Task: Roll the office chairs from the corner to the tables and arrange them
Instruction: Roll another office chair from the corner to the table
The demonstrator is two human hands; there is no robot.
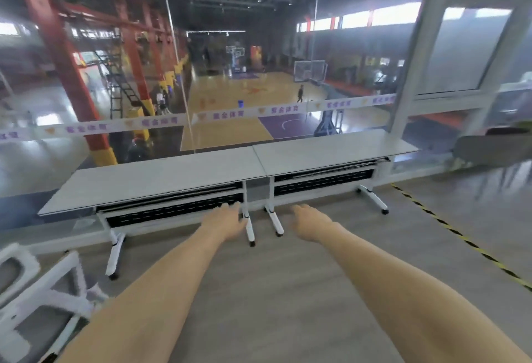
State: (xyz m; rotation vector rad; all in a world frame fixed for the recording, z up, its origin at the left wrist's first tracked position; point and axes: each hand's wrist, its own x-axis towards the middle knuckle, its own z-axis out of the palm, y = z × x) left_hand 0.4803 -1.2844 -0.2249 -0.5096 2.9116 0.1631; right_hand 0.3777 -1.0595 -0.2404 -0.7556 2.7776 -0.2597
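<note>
Two grey folding tables stand side by side against a glass wall, the left table (149, 181) and the right table (331, 152). Both my arms stretch forward over the wooden floor. My left hand (227, 220) and my right hand (309, 223) hang in the air in front of the tables' inner legs, fingers relaxed, holding nothing. A white office chair (37, 290) with a grey seat shows partly at the lower left, beside my left arm; neither hand touches it.
The glass wall (201, 89) behind the tables overlooks a basketball hall below. A black-and-yellow tape line (460, 239) runs along the floor at the right. A white window frame post (414, 54) rises at the right table's far end. Wooden floor (288, 290) lies open between me and the tables.
</note>
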